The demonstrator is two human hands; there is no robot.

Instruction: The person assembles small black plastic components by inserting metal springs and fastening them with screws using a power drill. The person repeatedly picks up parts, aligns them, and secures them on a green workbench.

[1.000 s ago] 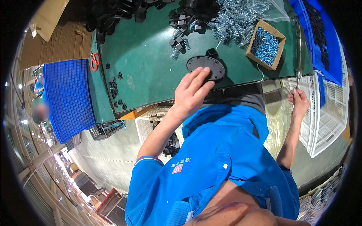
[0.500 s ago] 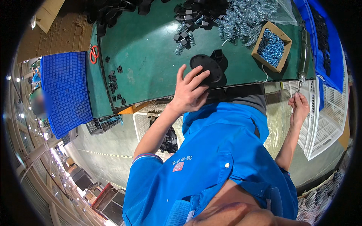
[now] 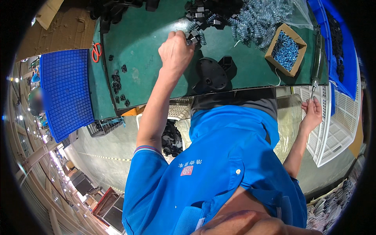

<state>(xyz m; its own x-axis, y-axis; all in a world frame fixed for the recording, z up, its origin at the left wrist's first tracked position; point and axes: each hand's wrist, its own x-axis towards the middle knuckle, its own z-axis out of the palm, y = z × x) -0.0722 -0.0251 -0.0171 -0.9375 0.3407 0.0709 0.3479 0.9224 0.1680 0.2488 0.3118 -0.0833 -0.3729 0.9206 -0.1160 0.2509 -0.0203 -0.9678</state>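
small black plastic block [image 3: 193, 38] with coiled metal spring

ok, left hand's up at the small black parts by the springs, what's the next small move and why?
Probably pinch one small black part and lift it clear. The left hand rests with its fingers on that cluster beside the springs, while the black round disc lies bare nearer the table edge and the right hand holds the hanging tool's tip.

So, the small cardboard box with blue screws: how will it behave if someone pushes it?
The cardboard box would probably slide flat, being low and wide. Heaped with blue screws, it is likely heavy for its size. It is open-topped, so a hard shove may spill some.
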